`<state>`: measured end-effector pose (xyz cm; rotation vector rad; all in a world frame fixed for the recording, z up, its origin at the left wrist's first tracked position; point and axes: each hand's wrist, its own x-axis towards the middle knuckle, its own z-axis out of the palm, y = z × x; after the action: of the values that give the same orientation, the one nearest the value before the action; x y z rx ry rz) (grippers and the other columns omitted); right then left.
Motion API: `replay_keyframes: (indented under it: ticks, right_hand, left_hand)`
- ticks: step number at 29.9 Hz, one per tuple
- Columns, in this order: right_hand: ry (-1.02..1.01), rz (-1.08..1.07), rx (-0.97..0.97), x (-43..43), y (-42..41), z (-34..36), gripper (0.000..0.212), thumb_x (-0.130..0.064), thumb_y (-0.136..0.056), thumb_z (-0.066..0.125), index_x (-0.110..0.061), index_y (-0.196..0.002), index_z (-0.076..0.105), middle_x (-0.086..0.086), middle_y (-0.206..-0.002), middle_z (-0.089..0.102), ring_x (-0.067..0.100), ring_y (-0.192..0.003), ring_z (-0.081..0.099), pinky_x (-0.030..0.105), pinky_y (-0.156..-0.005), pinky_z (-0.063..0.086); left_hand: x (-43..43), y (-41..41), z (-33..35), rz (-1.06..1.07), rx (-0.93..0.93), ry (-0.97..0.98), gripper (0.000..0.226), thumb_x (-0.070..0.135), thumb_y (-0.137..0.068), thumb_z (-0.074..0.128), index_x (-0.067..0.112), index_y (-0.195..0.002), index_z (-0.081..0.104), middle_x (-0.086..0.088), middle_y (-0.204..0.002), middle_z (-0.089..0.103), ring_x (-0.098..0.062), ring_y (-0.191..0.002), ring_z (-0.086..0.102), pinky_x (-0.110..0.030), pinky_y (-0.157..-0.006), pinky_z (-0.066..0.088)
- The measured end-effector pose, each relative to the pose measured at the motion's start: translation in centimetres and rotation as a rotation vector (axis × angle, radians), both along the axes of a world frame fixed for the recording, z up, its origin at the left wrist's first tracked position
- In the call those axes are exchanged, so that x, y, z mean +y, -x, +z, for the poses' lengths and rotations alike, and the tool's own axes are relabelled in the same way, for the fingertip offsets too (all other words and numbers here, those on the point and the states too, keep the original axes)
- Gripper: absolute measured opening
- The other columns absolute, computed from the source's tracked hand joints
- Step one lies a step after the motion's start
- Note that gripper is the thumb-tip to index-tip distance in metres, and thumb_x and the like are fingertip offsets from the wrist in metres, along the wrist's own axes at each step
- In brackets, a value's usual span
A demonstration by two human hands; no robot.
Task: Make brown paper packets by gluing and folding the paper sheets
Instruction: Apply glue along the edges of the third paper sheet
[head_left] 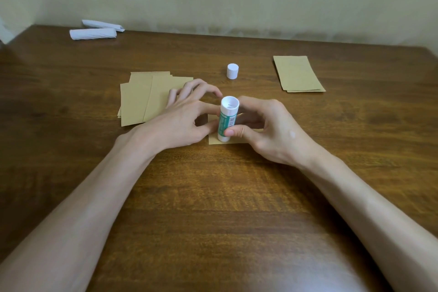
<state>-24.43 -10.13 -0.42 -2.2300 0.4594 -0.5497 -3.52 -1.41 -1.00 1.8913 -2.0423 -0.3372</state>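
An uncapped glue stick, white with a green label, stands upright on a small brown paper sheet at the table's middle. My right hand grips its body between thumb and fingers. My left hand touches the tube's lower left side with thumb and fingertip, its other fingers spread. The hands hide most of the sheet. The white cap stands alone farther back.
A loose pile of brown paper sheets lies left of my hands. A neat stack of brown paper pieces sits at the back right. Two white paper rolls rest at the far left near the wall. The wooden table stretches toward me.
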Motion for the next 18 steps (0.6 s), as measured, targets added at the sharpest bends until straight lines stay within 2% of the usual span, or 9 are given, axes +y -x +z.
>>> replay_keyframes:
  ticks: [4, 7, 9, 11, 13, 15, 18]
  right_hand:
    - [-0.016, 0.009, 0.010, 0.1, 0.1, 0.0, 0.028, -0.013, -0.096, 0.078, -0.009, -0.123, 0.070, -0.002, -0.114, 0.078, 0.005, -0.108, 0.074, 0.029, -0.098, 0.059]
    - [-0.026, 0.011, 0.008, 0.3, 0.3, -0.1, 0.027, -0.011, -0.096, 0.078, -0.007, -0.121, 0.070, -0.001, -0.114, 0.078, 0.005, -0.107, 0.074, 0.024, -0.097, 0.058]
    - [-0.119, -0.026, -0.087, 0.4, 0.6, 0.2, 0.026, -0.006, -0.095, 0.077, -0.004, -0.120, 0.070, 0.002, -0.115, 0.078, 0.009, -0.107, 0.076, 0.027, -0.097, 0.059]
    - [-0.243, -0.129, -0.248, 0.2, 1.4, 1.2, 0.027, -0.006, -0.094, 0.076, -0.005, -0.120, 0.070, -0.001, -0.115, 0.078, 0.012, -0.108, 0.076, 0.028, -0.095, 0.060]
    - [-0.242, -0.236, -0.320, -0.4, 2.4, 2.2, 0.025, -0.014, -0.094, 0.076, -0.011, -0.118, 0.071, -0.009, -0.113, 0.078, 0.012, -0.108, 0.076, 0.032, -0.095, 0.061]
    - [-0.179, -0.287, -0.257, -1.2, 3.4, 2.4, 0.023, -0.017, -0.094, 0.077, -0.013, -0.116, 0.071, -0.012, -0.112, 0.077, 0.009, -0.108, 0.075, 0.036, -0.099, 0.060]
    - [-0.166, -0.279, -0.122, -1.8, 3.7, 1.6, 0.025, -0.016, -0.094, 0.079, -0.009, -0.117, 0.072, -0.003, -0.115, 0.077, 0.011, -0.105, 0.076, 0.036, -0.099, 0.060]
  left_hand:
    - [0.0, 0.0, 0.0, -0.002, -0.004, 0.016, 0.036, 0.040, -0.101, 0.060, 0.067, -0.083, 0.043, 0.019, -0.149, 0.037, -0.010, -0.149, 0.015, -0.052, -0.117, 0.018]
    - [-0.1, 0.0, 0.0, -0.001, -0.009, 0.006, 0.028, 0.045, -0.100, 0.056, 0.067, -0.086, 0.044, 0.019, -0.150, 0.036, -0.010, -0.149, 0.015, -0.051, -0.117, 0.018]
    - [-0.1, 0.0, -0.1, 0.009, -0.007, -0.015, 0.012, 0.056, -0.097, 0.049, 0.067, -0.099, 0.051, 0.018, -0.151, 0.035, -0.009, -0.150, 0.013, -0.048, -0.117, 0.017]
    - [-0.1, -0.2, -0.3, 0.008, -0.010, -0.012, 0.020, 0.060, -0.097, 0.048, 0.065, -0.114, 0.058, 0.019, -0.151, 0.035, -0.009, -0.150, 0.012, -0.045, -0.117, 0.015]
    - [-0.1, -0.3, -0.4, 0.004, -0.007, -0.014, 0.027, 0.054, -0.101, 0.051, 0.063, -0.124, 0.061, 0.019, -0.149, 0.035, -0.008, -0.150, 0.011, -0.043, -0.116, 0.014]
    - [0.0, -0.3, -0.5, 0.002, 0.006, -0.013, 0.030, 0.049, -0.104, 0.052, 0.064, -0.129, 0.059, 0.020, -0.147, 0.035, -0.006, -0.148, 0.011, -0.041, -0.115, 0.013]
    - [0.0, -0.3, -0.6, -0.005, 0.010, 0.000, 0.030, 0.049, -0.104, 0.052, 0.065, -0.128, 0.059, 0.021, -0.147, 0.036, -0.005, -0.148, 0.012, -0.042, -0.115, 0.014]
